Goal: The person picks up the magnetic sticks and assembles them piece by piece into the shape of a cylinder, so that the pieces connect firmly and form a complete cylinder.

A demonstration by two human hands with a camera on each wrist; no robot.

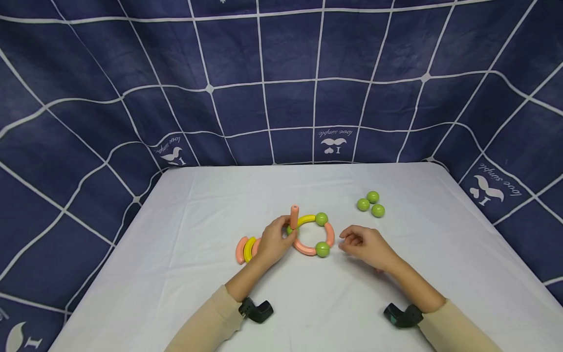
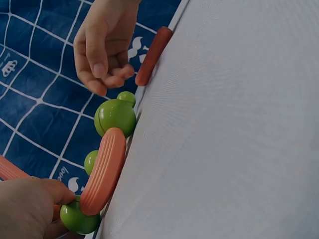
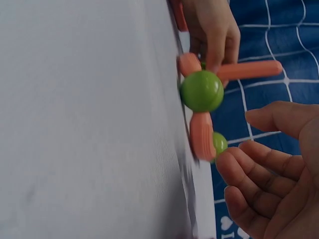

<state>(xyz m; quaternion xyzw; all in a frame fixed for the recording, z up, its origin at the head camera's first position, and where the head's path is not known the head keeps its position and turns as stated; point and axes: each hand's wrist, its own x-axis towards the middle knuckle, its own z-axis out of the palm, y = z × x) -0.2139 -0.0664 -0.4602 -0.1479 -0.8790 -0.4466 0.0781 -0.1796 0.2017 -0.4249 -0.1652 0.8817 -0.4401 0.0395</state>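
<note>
A ring of green balls and curved sticks lies flat on the white table; its pink curved stick [image 1: 304, 248], yellow curved stick [image 1: 306, 219] and green ball [image 1: 322, 249] show in the head view. My left hand [image 1: 274, 240] pinches the ring's left green ball [image 2: 79, 215]. From that ball a pink stick [image 1: 294, 216] stands upright, seen lengthwise in the right wrist view. My right hand [image 1: 368, 247] hovers just right of the ring, fingers loosely bent and holding nothing. The right wrist view shows its palm and spread thumb, apart from the ring.
Three loose green balls [image 1: 373, 197] sit at the back right. Left of my left hand lie curved sticks, a yellow one [image 1: 249, 249] between pink ones [image 1: 240, 250], partly covered by the hand. Another pink stick [image 2: 153, 56] lies by my right hand. A blue checked curtain [image 1: 286, 102] surrounds the table.
</note>
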